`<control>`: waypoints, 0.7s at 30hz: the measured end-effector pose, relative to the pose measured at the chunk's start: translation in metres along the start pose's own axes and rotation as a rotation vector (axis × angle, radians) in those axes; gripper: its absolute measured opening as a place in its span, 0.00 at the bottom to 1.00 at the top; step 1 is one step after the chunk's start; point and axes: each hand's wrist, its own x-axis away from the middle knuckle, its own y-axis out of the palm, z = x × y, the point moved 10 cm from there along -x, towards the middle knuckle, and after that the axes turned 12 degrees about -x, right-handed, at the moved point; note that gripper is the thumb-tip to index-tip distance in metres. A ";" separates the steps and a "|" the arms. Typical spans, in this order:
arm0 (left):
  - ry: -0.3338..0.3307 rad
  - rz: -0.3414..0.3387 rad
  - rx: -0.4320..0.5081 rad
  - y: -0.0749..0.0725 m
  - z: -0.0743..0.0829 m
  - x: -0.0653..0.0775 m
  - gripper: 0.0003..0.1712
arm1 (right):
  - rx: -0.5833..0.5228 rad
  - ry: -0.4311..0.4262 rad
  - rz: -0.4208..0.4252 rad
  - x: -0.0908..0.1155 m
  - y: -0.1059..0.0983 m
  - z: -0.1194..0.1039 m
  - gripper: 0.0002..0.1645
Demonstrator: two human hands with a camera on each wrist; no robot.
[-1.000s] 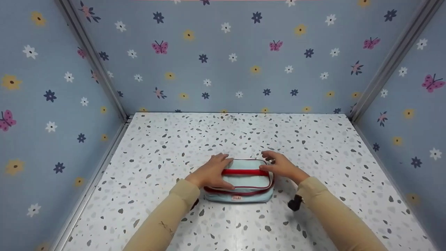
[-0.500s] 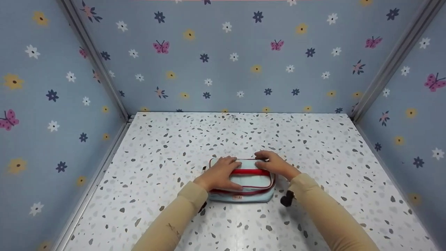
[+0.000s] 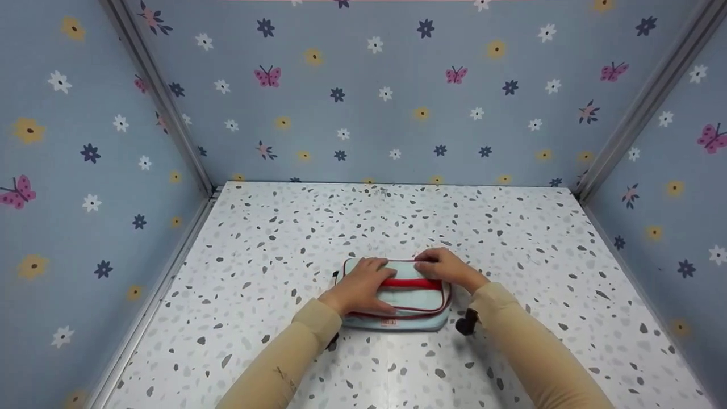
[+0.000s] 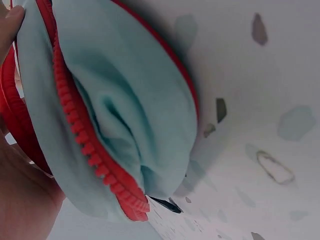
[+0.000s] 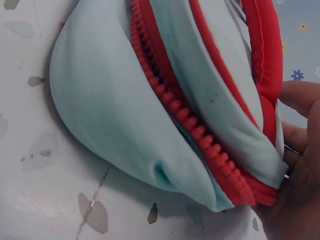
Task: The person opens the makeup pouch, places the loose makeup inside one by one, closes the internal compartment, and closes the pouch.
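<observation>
A pale blue fabric pouch (image 3: 397, 296) with red trim lies on the speckled tabletop. A red handle strap (image 3: 414, 283) crosses its top, and its coarse red zipper (image 4: 82, 132) shows in the left wrist view. My left hand (image 3: 363, 287) rests over the pouch's left part, fingers spread across the top and thumb toward the front. At the back right corner, my right hand (image 3: 448, 267) has bent fingers at the back edge and the thumb on top near the strap. In the right wrist view its fingertips are hidden behind the pouch; I cannot tell whether they pinch anything.
The white speckled table (image 3: 272, 244) has blue walls with flowers and butterflies on three sides. Metal posts (image 3: 170, 108) stand at the back corners. A dark object (image 3: 466, 322) hangs at the right wrist, below the sleeve.
My right hand has moved left, from the strap's right end to the pouch's back edge. My left hand has slid right and farther onto the top. The pouch stays nearly in place.
</observation>
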 end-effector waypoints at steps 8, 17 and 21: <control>0.010 0.021 -0.024 0.000 0.002 0.001 0.51 | -0.049 0.003 -0.004 0.002 -0.002 0.000 0.19; 0.004 0.010 -0.017 0.002 -0.001 0.001 0.52 | 0.038 0.026 -0.044 0.006 -0.005 0.002 0.22; 0.005 0.008 -0.013 0.002 -0.002 0.001 0.51 | 0.007 0.023 -0.060 0.008 -0.007 0.002 0.27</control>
